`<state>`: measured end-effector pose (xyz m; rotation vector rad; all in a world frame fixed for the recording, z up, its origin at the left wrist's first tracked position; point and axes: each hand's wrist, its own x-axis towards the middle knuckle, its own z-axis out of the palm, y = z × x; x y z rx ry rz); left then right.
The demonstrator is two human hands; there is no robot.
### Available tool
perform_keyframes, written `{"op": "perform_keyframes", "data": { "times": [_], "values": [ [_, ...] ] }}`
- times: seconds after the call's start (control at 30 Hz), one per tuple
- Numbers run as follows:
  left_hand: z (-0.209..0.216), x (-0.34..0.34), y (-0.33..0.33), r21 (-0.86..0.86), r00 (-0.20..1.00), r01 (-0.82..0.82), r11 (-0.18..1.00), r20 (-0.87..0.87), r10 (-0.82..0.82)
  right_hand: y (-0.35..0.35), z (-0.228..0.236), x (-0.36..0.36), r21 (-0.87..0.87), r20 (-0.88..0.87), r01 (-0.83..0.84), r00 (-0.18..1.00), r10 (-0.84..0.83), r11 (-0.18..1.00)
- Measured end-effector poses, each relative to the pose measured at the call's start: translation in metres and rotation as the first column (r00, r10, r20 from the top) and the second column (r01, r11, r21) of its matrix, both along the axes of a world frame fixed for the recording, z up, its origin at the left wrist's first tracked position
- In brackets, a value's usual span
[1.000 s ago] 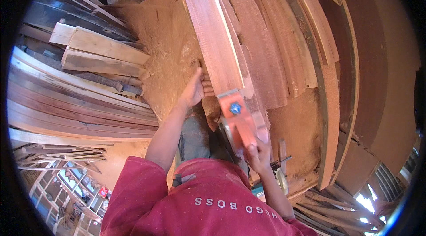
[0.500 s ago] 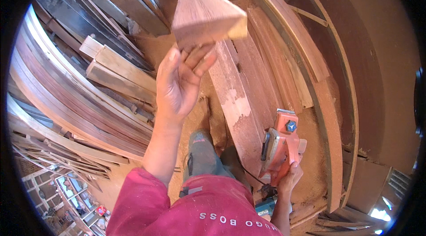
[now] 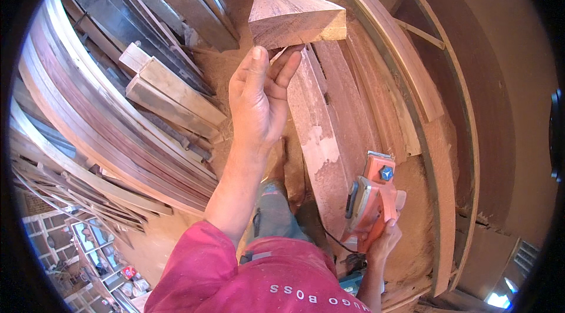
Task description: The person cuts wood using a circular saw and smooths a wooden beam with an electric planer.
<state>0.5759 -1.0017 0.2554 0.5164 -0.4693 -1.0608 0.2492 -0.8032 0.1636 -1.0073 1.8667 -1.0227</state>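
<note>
My left hand (image 3: 259,92) is raised at the near end of a wooden board (image 3: 299,26). Its fingers curl beneath that end, and the thumb presses by the lower left corner. Seen end-on, the board tapers sharply away from me; a thin pale sliver shows between it and the fingers. Lower right, my right hand (image 3: 384,241) is closed around the rear of an orange power planer (image 3: 376,201) with a dark blue knob on top. A dark cord runs from the planer's rear. The planer is beside a dust-covered beam (image 3: 321,145); whether they touch I cannot tell.
Curved wooden strips (image 3: 112,119) are stacked on the left, with short blocks (image 3: 170,98) beside them. A curved wooden frame (image 3: 438,195) arcs along the right. Sawdust (image 3: 406,195) covers the ground. A blue tool (image 3: 351,283), partly hidden, is near my right forearm.
My left hand and the board's near end have shifted right and slightly upward in view. More of the end face shows now, and it is less blurred. The planer remains in my right hand.
</note>
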Motion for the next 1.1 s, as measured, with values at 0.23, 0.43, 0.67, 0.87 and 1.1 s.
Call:
{"op": "perform_keyframes", "data": {
  "times": [0.23,0.43,0.67,0.87,1.1],
  "values": [
    [-0.006,-0.001,-0.001,0.005,0.999,-0.001,1.0,-0.039,0.001,-0.009,0.008,0.001,0.019,0.103,-0.014,0.995,0.012,1.0],
    [-0.006,0.001,-0.001,0.004,0.999,-0.001,1.0,-0.047,0.002,-0.021,0.023,0.01,0.022,0.24,-0.095,0.967,0.087,0.995],
    [-0.004,0.006,0.004,0.014,0.997,0.023,1.0,-0.072,-0.022,-0.023,0.01,0.002,0.015,0.238,-0.138,0.963,0.131,0.99],
    [-0.054,0.008,0.038,0.364,0.922,0.349,0.864,-0.298,-0.248,-0.008,-0.003,-0.017,0.023,0.104,-0.08,0.992,0.077,0.997],
    [-0.265,-0.027,0.092,0.854,0.971,-0.002,0.52,0.126,-0.204,-0.018,-0.007,0.022,0.078,0.083,-0.232,0.971,0.226,0.969]
  ]
}}
